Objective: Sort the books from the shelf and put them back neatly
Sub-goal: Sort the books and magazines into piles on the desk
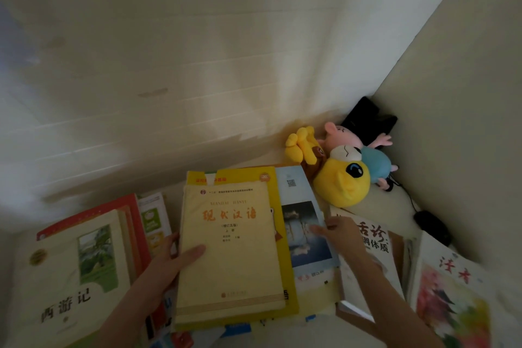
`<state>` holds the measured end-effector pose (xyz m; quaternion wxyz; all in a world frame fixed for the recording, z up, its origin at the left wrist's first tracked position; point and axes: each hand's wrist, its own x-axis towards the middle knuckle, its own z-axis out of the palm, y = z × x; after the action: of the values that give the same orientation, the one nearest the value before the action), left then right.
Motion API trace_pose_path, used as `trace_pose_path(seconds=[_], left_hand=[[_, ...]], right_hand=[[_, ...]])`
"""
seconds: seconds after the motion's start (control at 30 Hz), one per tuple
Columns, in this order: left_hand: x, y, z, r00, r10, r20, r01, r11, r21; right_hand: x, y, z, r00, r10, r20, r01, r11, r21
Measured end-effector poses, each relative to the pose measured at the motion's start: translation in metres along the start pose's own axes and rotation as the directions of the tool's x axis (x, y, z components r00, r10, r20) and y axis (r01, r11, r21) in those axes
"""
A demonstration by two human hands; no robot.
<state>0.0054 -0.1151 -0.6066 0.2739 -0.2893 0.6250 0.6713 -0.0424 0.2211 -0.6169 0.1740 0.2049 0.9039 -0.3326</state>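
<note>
A pale yellow book with red characters (230, 254) tops a stack in the middle. Under it lie a bright yellow book (278, 195) and a blue-white book with a cloudy picture (303, 223). My left hand (172, 260) grips the stack's left edge, thumb laid on the pale yellow cover. My right hand (339, 237) holds the right edge of the blue-white book, thumb on its cover. A cream book with a green landscape picture (76, 277) lies at the left on a red book (113, 206). White books with black characters (375, 237) and a flower cover (452, 299) lie at the right.
Plush toys sit in the far right corner: a yellow one (341, 181), a pink and blue pig (364, 147) and a small yellow one (300, 144). A black object (367, 118) leans behind them. A black mouse (432, 226) with its cable lies by the right wall.
</note>
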Motion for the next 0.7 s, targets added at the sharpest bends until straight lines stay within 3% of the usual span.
trace_pose_path(seconds=[0.2,0.3,0.53,0.63,0.7], left_hand=[[-0.006,0.003,0.006,1.000,0.010,0.009,-0.010,1.000,0.006],[-0.003,0.001,0.009,1.000,0.027,-0.004,-0.028,1.000,-0.008],[0.006,-0.001,0.019,1.000,0.011,-0.003,-0.011,1.000,-0.007],[0.013,-0.002,0.019,1.000,-0.024,-0.014,0.024,1.000,0.014],[0.016,-0.001,0.020,0.997,-0.064,-0.032,0.063,0.998,-0.006]], right_hand=[[-0.020,-0.021,-0.011,0.969,-0.094,-0.229,0.132,0.979,0.157],[-0.033,-0.041,-0.036,0.931,-0.176,-0.319,0.230,0.962,0.143],[-0.083,-0.044,-0.129,0.773,-0.172,-0.611,0.339,0.926,0.167],[-0.103,-0.048,-0.126,0.666,-0.221,-0.712,0.408,0.908,0.100],[-0.106,-0.050,-0.097,0.660,-0.292,-0.693,0.467,0.881,0.074]])
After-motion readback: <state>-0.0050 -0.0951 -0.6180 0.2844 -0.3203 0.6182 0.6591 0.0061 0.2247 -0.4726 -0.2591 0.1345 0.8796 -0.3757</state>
